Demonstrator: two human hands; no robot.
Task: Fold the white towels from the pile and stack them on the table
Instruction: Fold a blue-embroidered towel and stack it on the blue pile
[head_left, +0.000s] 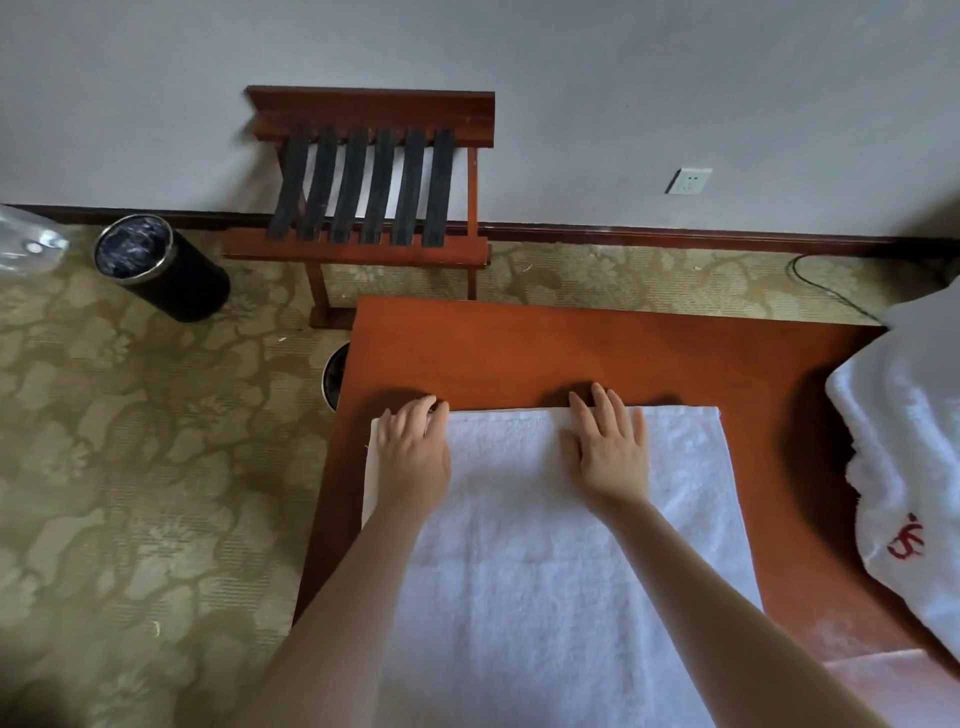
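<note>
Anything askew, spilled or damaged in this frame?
Nothing stands out. The white towel lies flat and square on the table, left hand and right hand resting on its far edge; the towel pile sits at the right. The black bin seems to lean, likely lens distortion.

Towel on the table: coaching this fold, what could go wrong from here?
The right hand presses near the towel's middle and the left hand its left corner, so the free right corner may lag and skew the fold. It lies near the table's left edge and might slide off.
</note>
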